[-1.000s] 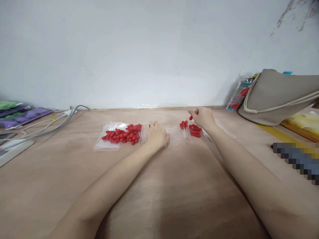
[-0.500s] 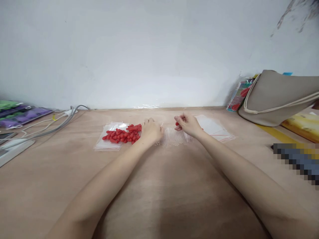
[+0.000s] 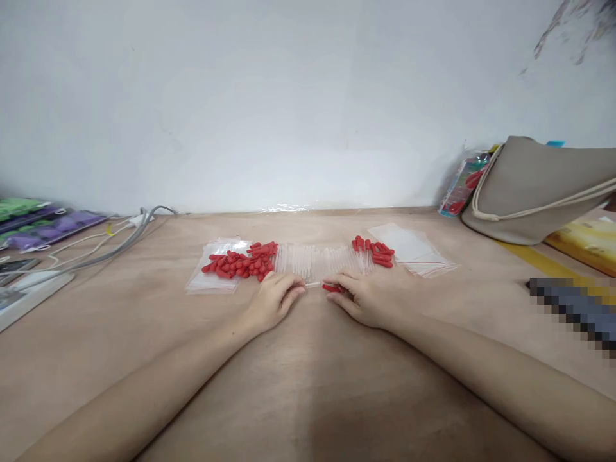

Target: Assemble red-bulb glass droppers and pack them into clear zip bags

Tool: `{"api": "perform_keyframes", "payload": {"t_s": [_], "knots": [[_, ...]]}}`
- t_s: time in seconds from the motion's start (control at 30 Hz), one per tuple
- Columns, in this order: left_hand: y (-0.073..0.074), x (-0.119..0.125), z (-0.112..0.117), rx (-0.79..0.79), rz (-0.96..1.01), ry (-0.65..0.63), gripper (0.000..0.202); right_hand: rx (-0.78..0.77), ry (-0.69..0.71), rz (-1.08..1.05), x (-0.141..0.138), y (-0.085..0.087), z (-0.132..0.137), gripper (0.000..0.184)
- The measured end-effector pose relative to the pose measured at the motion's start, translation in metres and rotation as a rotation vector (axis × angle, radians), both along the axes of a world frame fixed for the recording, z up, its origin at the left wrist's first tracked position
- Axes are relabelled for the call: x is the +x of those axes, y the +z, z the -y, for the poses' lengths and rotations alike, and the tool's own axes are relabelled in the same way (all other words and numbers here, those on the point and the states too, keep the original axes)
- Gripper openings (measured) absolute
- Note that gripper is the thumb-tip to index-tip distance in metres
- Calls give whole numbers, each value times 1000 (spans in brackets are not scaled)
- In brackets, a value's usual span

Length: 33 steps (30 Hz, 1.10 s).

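Observation:
Near the middle of the table, my left hand (image 3: 280, 296) pinches a thin clear dropper tube (image 3: 314, 284) that lies level between my hands. Facing it, my right hand (image 3: 368, 296) grips a red rubber bulb (image 3: 331, 289) between thumb and fingers. Tube tip and bulb are close together; I cannot tell whether they touch. Behind my hands lies a row of clear tubes (image 3: 312, 258). Loose red bulbs (image 3: 238, 262) are heaped to the left. On the right of the row, several red bulbs (image 3: 380, 250) lie, some seated on tube ends.
Clear zip bags (image 3: 199, 280) lie under the left heap, and more zip bags (image 3: 409, 244) lie at the right. A grey-beige drawstring bag (image 3: 539, 186) stands far right by a packaged item (image 3: 464, 186). Cables (image 3: 103, 253) and purple-green packs (image 3: 52, 224) are at the left.
Both hands have come down toward me, in front of the tube row, and closer together. The tube and the red bulb now face each other, and the row behind is uncovered.

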<state>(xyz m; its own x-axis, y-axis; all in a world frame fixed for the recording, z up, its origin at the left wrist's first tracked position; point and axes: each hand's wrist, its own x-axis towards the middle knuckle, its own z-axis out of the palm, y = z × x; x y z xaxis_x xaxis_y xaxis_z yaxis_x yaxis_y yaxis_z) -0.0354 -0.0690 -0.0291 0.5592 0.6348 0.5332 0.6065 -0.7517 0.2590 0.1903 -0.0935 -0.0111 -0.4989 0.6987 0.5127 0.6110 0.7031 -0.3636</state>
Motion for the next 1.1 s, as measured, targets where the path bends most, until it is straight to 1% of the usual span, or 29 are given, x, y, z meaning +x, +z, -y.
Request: {"api": "perform_keyframes", "payload": {"t_s": [0.1,0.3,0.4,0.6,0.77,0.9,1.0,1.1], "knots": [[2,3,-1,-27,-19,-3,10,2,2,6,-1,-2,-3,18],[1,2,-1,13,-34,-28,10,-39,80,-104,-1,-18,-12,19],[0,3,-1,46,-50,-59,12,-63,96,-153,-2,-18,-13,15],[-3,3,-5,85,-57,-111,14,-100,85,-154,-5,-17,-13,9],[-4,3,-5,116,-103,-138,17,-53,137,-156,-4,-21,-14,9],[-1,4,-4,155,-133,-158,20,-7,132,-104,-3,-17,-11,7],[2,5,-3,196,-166,-159,19,54,129,-61,-3,-15,-9,6],[3,6,-2,227,-185,-151,18,122,149,-33,-4,-18,-11,8]]}}
